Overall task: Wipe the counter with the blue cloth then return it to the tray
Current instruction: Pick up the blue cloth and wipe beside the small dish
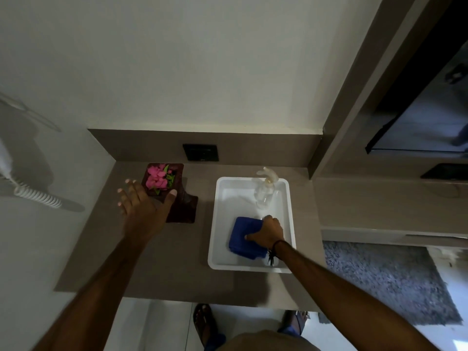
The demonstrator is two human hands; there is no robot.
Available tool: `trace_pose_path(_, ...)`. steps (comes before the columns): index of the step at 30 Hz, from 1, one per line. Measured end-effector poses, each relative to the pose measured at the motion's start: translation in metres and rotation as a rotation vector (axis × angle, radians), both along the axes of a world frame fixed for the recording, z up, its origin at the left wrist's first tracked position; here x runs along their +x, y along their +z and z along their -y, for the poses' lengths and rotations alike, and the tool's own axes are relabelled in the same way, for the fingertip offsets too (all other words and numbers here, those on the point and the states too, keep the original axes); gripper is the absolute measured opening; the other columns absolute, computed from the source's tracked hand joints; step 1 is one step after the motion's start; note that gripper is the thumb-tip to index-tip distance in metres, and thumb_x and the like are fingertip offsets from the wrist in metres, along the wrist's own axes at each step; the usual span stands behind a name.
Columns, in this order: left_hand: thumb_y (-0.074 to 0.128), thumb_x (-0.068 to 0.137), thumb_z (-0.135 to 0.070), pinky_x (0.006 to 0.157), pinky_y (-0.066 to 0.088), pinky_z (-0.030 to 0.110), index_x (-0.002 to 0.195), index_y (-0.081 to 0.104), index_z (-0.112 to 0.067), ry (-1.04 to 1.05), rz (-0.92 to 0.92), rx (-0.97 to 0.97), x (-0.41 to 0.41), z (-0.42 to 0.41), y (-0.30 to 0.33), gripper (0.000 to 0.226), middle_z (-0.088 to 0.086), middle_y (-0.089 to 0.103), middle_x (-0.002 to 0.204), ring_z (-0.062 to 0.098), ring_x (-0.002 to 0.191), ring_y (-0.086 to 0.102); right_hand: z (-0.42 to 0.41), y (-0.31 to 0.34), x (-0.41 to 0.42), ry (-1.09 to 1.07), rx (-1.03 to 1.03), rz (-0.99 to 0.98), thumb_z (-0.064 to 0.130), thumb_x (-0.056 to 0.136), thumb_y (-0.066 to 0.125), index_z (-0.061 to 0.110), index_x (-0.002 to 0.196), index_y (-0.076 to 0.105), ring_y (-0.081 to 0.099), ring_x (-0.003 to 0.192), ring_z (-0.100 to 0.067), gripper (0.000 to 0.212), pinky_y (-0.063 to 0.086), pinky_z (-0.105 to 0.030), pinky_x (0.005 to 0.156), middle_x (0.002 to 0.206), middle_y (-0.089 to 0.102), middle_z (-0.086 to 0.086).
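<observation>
Fingers of the right hand [268,231] curl over the right edge of the folded blue cloth [244,238], thumb pressed on its top, so the hand is clamped on it. That cloth lies inside the white tray [215,224], in the near half, with its near edge close to the tray's front wall. A clear spray bottle [264,191] lies in the far half of the same tray, its nozzle toward the back wall, apart from the cloth. A dark band circles the right wrist. On the brown counter [177,262], the tray sits toward the right end, and a dark vase of pink flowers [159,179] stands to the left of it on a dark mat [186,209]. The left hand [141,206] hovers over the counter just in front of the vase with its fingers spread wide and holding nothing (whether the thumb tip touches the vase cannot be told). A black wall plate [200,152] is set in the backsplash behind.
</observation>
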State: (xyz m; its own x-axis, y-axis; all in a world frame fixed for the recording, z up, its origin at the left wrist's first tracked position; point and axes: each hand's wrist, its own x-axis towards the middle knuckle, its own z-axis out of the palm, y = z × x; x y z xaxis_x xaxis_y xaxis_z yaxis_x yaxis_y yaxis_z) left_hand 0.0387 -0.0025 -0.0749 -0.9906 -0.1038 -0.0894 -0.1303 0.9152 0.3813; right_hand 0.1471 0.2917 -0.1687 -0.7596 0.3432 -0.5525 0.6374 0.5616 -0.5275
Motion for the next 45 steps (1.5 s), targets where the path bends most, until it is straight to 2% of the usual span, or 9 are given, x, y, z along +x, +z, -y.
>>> trace_pose_path(6, 0.025, 0.07, -0.093, 0.122, 0.002, 0.059, 0.158, 0.0, -0.005, -0.022, 0.052, -0.05, -0.002, 0.001, 0.007, 0.127, 0.02, -0.001, 0.17, 0.043, 0.155, -0.004, -0.001, 0.004, -0.009, -0.116, -0.293, 0.117, 0.031, 0.061, 0.094, 0.005, 0.123, 0.059, 0.066, 0.112, -0.028, 0.076, 0.059, -0.037, 0.09, 0.12, 0.067, -0.009)
trace_pose_path(12, 0.027, 0.072, -0.091, 0.123, 0.001, 0.06, 0.158, 0.007, -0.003, -0.029, 0.062, -0.123, -0.001, 0.002, 0.014, 0.125, 0.021, 0.004, 0.169, 0.043, 0.155, -0.004, 0.036, 0.042, -0.046, -0.32, -0.638, -0.217, 0.011, 0.074, 0.083, 0.012, 0.101, 0.067, 0.068, 0.105, -0.033, 0.031, 0.059, -0.043, 0.087, 0.101, 0.074, -0.007)
trace_pose_path(15, 0.025, 0.069, -0.093, 0.123, 0.001, 0.059, 0.158, 0.008, -0.003, -0.023, 0.076, -0.137, -0.003, 0.003, 0.016, 0.127, 0.022, 0.006, 0.169, 0.042, 0.155, -0.003, 0.075, 0.07, -0.077, -0.329, -0.579, -0.355, 0.014, 0.081, 0.078, 0.015, 0.099, 0.063, 0.067, 0.104, -0.033, 0.023, 0.056, -0.046, 0.093, 0.103, 0.07, -0.01)
trace_pose_path(18, 0.036, 0.075, -0.086, 0.124, 0.004, 0.059, 0.157, 0.01, -0.001, -0.022, 0.059, -0.125, -0.001, -0.001, 0.017, 0.121, 0.025, 0.01, 0.167, 0.044, 0.155, 0.002, 0.113, 0.081, -0.093, -0.314, -0.609, -0.437, 0.015, 0.082, 0.078, 0.013, 0.116, 0.066, 0.067, 0.104, -0.029, 0.037, 0.057, -0.047, 0.093, 0.115, 0.071, -0.011)
trace_pose_path(23, 0.034, 0.076, -0.086, 0.125, 0.005, 0.058, 0.158, 0.008, -0.003, -0.041, 0.083, -0.123, -0.003, 0.002, 0.019, 0.12, 0.023, 0.009, 0.168, 0.041, 0.156, 0.001, 0.15, 0.064, -0.092, -0.235, -0.536, -0.527, 0.021, 0.082, 0.07, 0.026, 0.116, 0.069, 0.061, 0.076, -0.005, 0.034, 0.055, -0.033, 0.078, 0.104, 0.072, 0.003)
trace_pose_path(27, 0.038, 0.081, -0.082, 0.125, 0.005, 0.058, 0.158, 0.005, -0.004, -0.046, 0.081, -0.108, -0.002, 0.0, 0.018, 0.115, 0.022, 0.005, 0.169, 0.04, 0.156, -0.001, 0.152, 0.041, -0.098, -0.089, -0.433, -0.368, 0.014, 0.087, 0.065, 0.022, 0.136, 0.061, 0.07, 0.102, -0.026, 0.05, 0.051, -0.028, 0.08, 0.122, 0.072, -0.007)
trace_pose_path(30, 0.031, 0.081, -0.083, 0.125, 0.004, 0.058, 0.16, 0.004, -0.009, -0.09, 0.103, -0.173, 0.0, 0.0, 0.016, 0.112, 0.022, 0.0, 0.169, 0.04, 0.156, -0.004, 0.149, 0.034, -0.111, -0.035, -0.39, -0.255, 0.001, 0.087, 0.061, 0.016, 0.145, 0.052, 0.064, 0.116, -0.035, 0.061, 0.054, -0.036, 0.095, 0.132, 0.066, -0.014)
trace_pose_path(39, 0.025, 0.071, -0.091, 0.125, 0.008, 0.058, 0.159, 0.006, -0.004, -0.045, 0.028, -0.123, -0.003, 0.006, 0.002, 0.126, 0.022, 0.007, 0.169, 0.038, 0.157, 0.003, 0.158, 0.023, -0.087, -0.034, -0.406, -0.276, 0.002, 0.093, 0.055, 0.018, 0.148, 0.048, 0.066, 0.111, -0.032, 0.057, 0.051, -0.028, 0.088, 0.13, 0.066, -0.013)
trace_pose_path(45, 0.017, 0.065, -0.097, 0.125, 0.005, 0.057, 0.158, 0.003, -0.005, -0.034, 0.054, -0.098, -0.006, 0.006, 0.0, 0.132, 0.019, 0.004, 0.17, 0.035, 0.157, 0.001, 0.144, 0.035, -0.128, -0.019, -0.294, -0.201, 0.002, 0.092, 0.055, 0.011, 0.136, 0.06, 0.066, 0.109, -0.04, 0.045, 0.054, -0.039, 0.088, 0.12, 0.07, -0.02)
